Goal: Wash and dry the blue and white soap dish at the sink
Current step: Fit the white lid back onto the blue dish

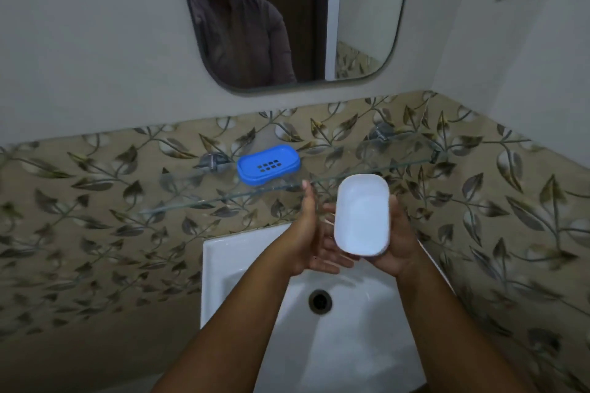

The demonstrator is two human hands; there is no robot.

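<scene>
The soap dish is in two parts. Its blue slotted insert (268, 164) lies on the glass shelf (198, 201) above the sink. Its white oval tray (362, 215) is held upright over the basin, hollow side facing me, with my right hand (397, 242) shut on it from behind and below. My left hand (311, 233) is just left of the tray, fingers spread and palm turned toward it, holding nothing. The tap is hidden behind my hands.
The white sink (223, 252) has its dark drain (320, 300) below my hands. A mirror (287, 16) hangs on the wall above the shelf. Leaf-patterned tiles cover the wall on both sides, and the right wall stands close.
</scene>
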